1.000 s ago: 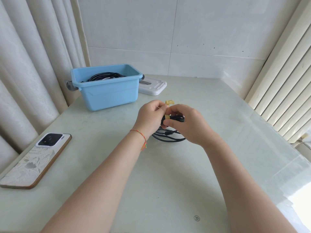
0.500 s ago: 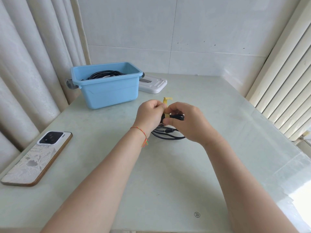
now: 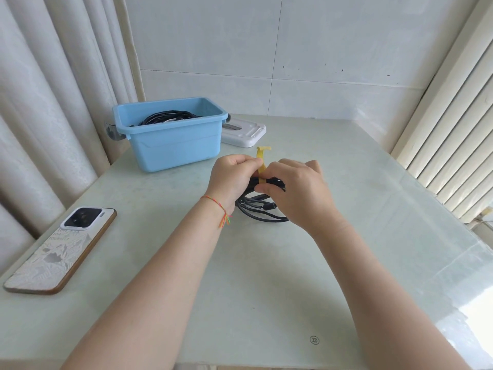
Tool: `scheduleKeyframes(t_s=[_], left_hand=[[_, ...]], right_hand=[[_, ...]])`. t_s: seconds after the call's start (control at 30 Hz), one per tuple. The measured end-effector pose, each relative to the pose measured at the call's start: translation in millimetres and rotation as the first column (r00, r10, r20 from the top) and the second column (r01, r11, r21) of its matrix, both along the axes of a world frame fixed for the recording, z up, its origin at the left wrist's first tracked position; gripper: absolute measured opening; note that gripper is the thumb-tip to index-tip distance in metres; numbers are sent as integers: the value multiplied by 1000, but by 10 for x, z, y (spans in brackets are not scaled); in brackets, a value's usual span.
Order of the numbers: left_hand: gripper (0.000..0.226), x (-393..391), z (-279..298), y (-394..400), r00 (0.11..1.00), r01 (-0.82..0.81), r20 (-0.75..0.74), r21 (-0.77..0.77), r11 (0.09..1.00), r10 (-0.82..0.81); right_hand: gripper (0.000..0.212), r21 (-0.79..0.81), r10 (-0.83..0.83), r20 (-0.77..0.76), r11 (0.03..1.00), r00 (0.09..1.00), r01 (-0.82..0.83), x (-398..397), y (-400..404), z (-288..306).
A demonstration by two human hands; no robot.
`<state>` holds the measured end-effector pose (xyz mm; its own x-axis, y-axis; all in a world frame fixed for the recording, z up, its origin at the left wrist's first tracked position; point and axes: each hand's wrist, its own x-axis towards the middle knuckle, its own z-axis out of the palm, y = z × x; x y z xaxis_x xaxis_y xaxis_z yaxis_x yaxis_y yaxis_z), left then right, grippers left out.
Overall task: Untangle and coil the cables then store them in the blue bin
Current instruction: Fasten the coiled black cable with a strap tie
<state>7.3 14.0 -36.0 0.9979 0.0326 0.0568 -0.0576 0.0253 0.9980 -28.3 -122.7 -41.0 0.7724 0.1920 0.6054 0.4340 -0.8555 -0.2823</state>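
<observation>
Tabletop (image 3: 266,276): both hands pinch upright yellow strap (image 3: 261,162) round coiled cable (image 3: 262,209).

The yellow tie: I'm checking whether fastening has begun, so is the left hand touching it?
Touching. The head view shows the left hand pinching the yellow tie where it wraps the black cable coil.

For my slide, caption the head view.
Both hands cinch a yellow tie around a coiled cable near the blue bin.

Single head view, angled forward-down, close over table (image 3: 266,276).
</observation>
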Motion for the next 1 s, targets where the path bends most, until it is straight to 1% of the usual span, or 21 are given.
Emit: scheduleKeyframes(t_s=[0.1, 0.17, 0.23, 0.37, 0.43, 0.57, 0.63, 0.7, 0.77, 0.83, 0.93, 1.0], left_hand=[[22, -1, 1, 8, 999, 28, 15, -2, 1000, -28], [20, -9, 14, 5, 997, 62, 36, 6, 998, -62], [19, -23, 26, 4, 992, 108, 58, 17, 994, -109], [15, -36, 21, 8, 968, 220, 115, 33, 975, -222], [25, -45, 25, 17, 950, 278, 130, 50, 959, -283], [32, -68, 42, 73, 879, 455, 127, 70, 888, -460], [32, -72, 27, 88, 849, 505, 131, 77, 859, -511], [32, -78, 5, 58, 857, 486, 144, 94, 869, -495], [27, -91, -13, 9, 881, 436, 155, 108, 894, -448], [21, -81, -40, -29, 900, 397, 157, 90, 913, -407], [16, -56, -69, -39, 927, 329, 164, 74, 942, -337], [13, -36, -81, -24, 936, 302, 166, 72, 951, -310]], right_hand=[[20, 65, 7, -21, 998, 1000, -6, -8, -19, -8], [33, 170, 26, -113, 985, 993, -6, -38, -53, 24], [40, 290, 72, -194, 957, 978, -13, -54, -85, 61], [37, 484, 146, -262, 875, 954, 0, -21, -174, 108], [35, 519, 176, -301, 854, 937, 6, -7, -223, 124], [20, 618, 275, -310, 785, 910, -27, 15, -314, 124], [15, 672, 322, -309, 740, 895, -34, 20, -350, 125], [14, 718, 365, -318, 696, 875, -29, 28, -366, 117], [14, 758, 391, -332, 652, 858, -3, 35, -363, 101], [11, 781, 400, -341, 624, 851, 20, 34, -364, 99], [15, 777, 434, -362, 630, 825, 10, 32, -383, 97], [18, 758, 432, -381, 653, 818, 8, 39, -379, 82]])
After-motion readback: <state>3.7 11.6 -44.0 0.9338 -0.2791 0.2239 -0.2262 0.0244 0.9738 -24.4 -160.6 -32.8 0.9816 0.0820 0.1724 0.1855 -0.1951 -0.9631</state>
